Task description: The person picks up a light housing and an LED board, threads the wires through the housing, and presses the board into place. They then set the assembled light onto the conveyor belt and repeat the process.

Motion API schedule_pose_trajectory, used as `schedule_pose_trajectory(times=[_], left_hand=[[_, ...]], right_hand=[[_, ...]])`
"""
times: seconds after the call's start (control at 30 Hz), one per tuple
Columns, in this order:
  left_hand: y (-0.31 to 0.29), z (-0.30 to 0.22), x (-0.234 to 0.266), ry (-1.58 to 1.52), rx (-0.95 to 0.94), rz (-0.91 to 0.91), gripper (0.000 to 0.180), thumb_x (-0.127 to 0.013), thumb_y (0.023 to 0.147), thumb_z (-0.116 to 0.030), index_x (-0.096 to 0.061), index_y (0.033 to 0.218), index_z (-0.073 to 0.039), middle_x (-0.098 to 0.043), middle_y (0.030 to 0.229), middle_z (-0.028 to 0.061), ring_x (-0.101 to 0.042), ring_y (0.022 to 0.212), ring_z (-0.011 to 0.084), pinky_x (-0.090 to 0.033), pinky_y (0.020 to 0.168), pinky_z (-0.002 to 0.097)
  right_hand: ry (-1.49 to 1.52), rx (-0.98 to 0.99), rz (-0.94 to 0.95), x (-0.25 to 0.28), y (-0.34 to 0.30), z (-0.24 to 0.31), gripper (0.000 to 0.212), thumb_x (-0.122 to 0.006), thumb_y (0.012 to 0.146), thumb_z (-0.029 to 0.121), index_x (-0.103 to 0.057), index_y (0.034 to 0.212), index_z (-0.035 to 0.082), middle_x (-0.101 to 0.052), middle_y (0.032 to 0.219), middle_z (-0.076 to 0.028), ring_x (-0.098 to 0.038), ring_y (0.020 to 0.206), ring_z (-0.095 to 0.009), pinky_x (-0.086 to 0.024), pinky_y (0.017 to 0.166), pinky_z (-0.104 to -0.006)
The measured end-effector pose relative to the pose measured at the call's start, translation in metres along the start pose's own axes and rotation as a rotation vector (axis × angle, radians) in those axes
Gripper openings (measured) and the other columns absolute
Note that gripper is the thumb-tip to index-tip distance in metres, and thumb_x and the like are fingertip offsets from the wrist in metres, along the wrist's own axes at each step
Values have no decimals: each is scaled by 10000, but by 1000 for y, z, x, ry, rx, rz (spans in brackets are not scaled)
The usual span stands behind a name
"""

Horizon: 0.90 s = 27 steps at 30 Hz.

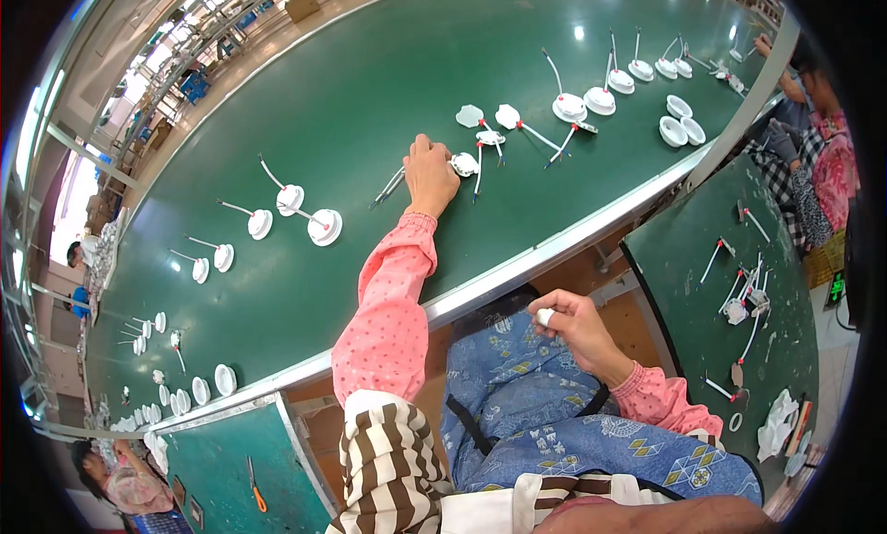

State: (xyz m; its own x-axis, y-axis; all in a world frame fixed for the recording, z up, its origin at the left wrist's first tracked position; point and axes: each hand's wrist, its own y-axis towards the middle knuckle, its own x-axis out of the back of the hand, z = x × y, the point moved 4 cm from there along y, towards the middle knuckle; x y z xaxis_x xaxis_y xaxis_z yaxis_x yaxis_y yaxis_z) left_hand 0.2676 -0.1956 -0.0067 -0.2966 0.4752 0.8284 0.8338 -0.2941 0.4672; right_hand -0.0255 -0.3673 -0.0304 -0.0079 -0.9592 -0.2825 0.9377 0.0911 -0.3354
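Observation:
My left hand reaches over the green work surface, fingers bent down and closed around a small wired part. Pale wires stick out on its left side, and a white round piece shows at its right; whether both belong together is hidden. Just beyond lie several white discs with red-tipped wires. Above my lap, my right hand is closed with thumb and fingers together. Something small and white shows at the fingertips, either a held piece or a finger cover; I cannot tell which.
White round housings with upright wires stand in groups at left and far right. White cups sit near the right edge. A right side table bears loose wired parts; orange-handled scissors lie at lower left. Other people sit at both ends.

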Motion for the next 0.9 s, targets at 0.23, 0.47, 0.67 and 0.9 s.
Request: schedule_pose_trajectory(times=[0.23,0.47,0.67,0.9], left_hand=[[-23,-52,62,-272,-148,-340,247,-588,809,73,-582,1034,-29,-614,1082,117,-578,999,329,-408,827,422],[-134,-132,106,-403,-184,-501,278,-597,809,134,-579,1064,23,-634,1081,191,-639,938,332,-542,754,377],[-218,-133,128,-1317,490,21,242,-590,1010,-77,-542,1209,53,-673,1096,125,-609,793,110,-511,677,240],[-265,-112,130,-1422,571,576,188,-579,1034,-138,-636,1114,22,-713,903,79,-553,639,56,-416,538,196]], right_hand=[[104,82,10,-2,3,15,211,-608,931,51,-662,1124,-15,-674,968,-58,-632,858,-112,-482,720,-247],[389,315,-2,-38,11,77,316,-650,981,149,-601,1237,-30,-660,983,-60,-626,849,-121,-499,727,-261],[258,210,210,-31,2,47,270,-649,992,160,-614,1198,-13,-674,978,-50,-617,816,-92,-498,716,-236],[49,38,285,-54,-17,36,253,-678,972,213,-629,1108,6,-667,910,-49,-601,692,-55,-439,510,-182]])
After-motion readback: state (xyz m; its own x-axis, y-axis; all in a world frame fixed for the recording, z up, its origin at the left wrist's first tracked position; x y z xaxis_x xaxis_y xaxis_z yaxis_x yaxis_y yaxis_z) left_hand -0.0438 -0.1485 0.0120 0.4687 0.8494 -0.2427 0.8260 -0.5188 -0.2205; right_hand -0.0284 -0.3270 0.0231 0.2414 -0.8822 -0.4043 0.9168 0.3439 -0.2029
